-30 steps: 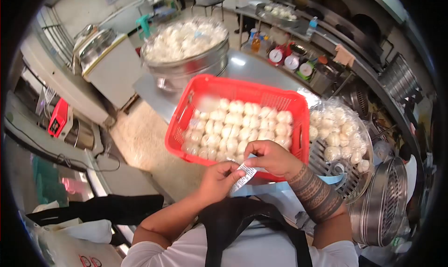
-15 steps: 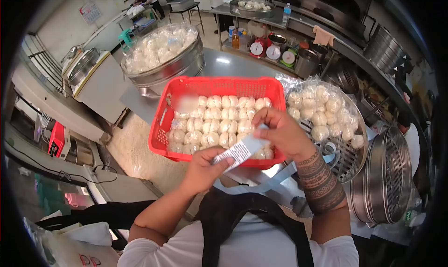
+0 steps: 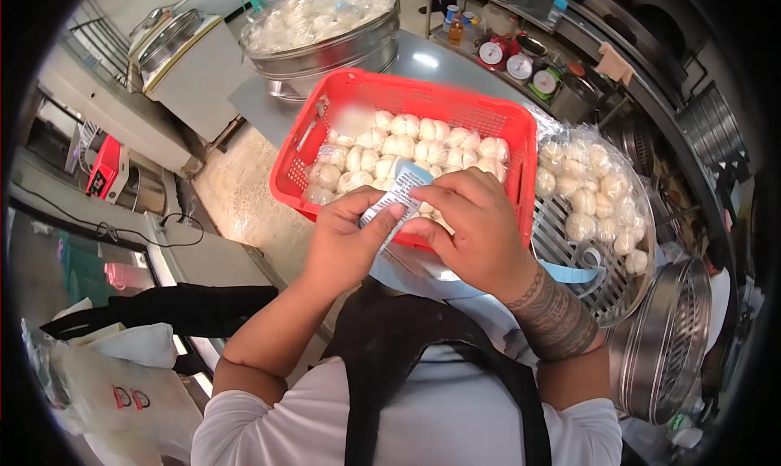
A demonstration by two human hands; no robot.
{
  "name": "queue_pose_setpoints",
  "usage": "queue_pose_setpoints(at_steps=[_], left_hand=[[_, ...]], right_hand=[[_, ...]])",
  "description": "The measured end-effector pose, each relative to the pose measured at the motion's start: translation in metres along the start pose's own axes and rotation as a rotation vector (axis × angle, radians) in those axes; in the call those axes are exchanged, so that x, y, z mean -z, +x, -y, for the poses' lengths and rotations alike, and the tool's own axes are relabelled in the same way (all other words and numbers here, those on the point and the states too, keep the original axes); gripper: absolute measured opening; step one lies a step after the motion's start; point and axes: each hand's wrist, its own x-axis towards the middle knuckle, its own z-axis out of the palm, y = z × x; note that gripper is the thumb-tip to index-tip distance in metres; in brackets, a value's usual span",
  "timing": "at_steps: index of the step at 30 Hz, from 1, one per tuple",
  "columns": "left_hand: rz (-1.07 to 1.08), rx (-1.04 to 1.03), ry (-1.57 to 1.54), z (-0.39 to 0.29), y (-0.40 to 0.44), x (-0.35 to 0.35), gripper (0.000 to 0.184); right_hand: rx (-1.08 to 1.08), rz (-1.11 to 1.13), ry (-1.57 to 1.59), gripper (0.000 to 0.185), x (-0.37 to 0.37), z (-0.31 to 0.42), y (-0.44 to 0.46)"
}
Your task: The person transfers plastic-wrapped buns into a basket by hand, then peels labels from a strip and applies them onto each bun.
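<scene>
Between my left thumb and fingers is the printed label strip [image 3: 398,200], white with dark text and a light blue backing. My left hand [image 3: 350,234] is closed on its lower part. My right hand [image 3: 472,226] is at the strip's upper right edge, fingers bent, thumb apart from the index finger; whether it grips the edge is unclear. Just beyond both hands stands the red basket [image 3: 525,169], holding rows of wrapped white buns [image 3: 399,146]. A light blue strip [image 3: 569,272] trails right and ends in a curl on the slotted steamer tray.
A large steamer [image 3: 325,63] of wrapped buns stands behind the basket on the metal table [image 3: 427,71]. At the right are bagged buns [image 3: 586,193] on a slotted tray and stacked steamer rings [image 3: 663,344]. Dial scales [image 3: 518,65] sit on a shelf behind.
The label strip has turned more upright in my left hand. My right hand's thumb and index finger have spread apart. The view has shifted, so the basket appears higher in it.
</scene>
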Motion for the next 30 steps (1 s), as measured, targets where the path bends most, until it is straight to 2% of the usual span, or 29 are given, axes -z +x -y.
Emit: queue_pose_setpoints(at_steps=[1, 4, 7, 11, 13, 17, 20, 24, 25, 28, 30], left_hand=[[0.006, 0.003, 0.004, 0.0, -0.001, 0.002, 0.014], [0.03, -0.137, 0.04, 0.001, -0.001, 0.011, 0.012], [0.028, -0.165, 0.079, 0.008, 0.0, 0.027, 0.012], [-0.001, -0.137, 0.207, 0.014, 0.001, 0.052, 0.012], [-0.012, -0.139, 0.279, 0.013, 0.001, 0.064, 0.013], [-0.078, -0.014, 0.11, 0.036, 0.001, 0.086, 0.015], [-0.138, 0.166, 0.021, 0.059, 0.0, 0.104, 0.017], [-0.111, 0.409, -0.155, 0.082, -0.012, 0.122, 0.019], [-0.093, 0.453, -0.197, 0.087, -0.015, 0.126, 0.019], [0.002, 0.354, -0.075, 0.081, -0.014, 0.132, 0.02], [0.036, 0.37, -0.065, 0.08, -0.011, 0.137, 0.021]], right_hand=[[0.006, 0.031, 0.004, 0.035, -0.006, -0.002, 0.003], [0.029, 0.097, -0.012, 0.031, -0.017, -0.003, 0.013], [0.014, 0.159, 0.027, 0.023, -0.029, -0.003, 0.025], [0.001, 0.26, 0.165, 0.014, -0.047, -0.011, 0.044], [-0.116, 0.343, 0.321, 0.012, -0.057, -0.014, 0.055], [-0.405, 0.497, 0.616, 0.011, -0.09, -0.03, 0.073], [-0.527, 0.547, 0.62, 0.009, -0.127, -0.053, 0.086], [-0.534, 0.397, 0.496, 0.012, -0.194, -0.092, 0.098], [-0.496, 0.37, 0.4, 0.011, -0.213, -0.101, 0.103], [-0.04, 0.258, 0.05, 0.009, -0.269, -0.127, 0.11], [0.112, 0.331, -0.077, 0.012, -0.295, -0.129, 0.11]])
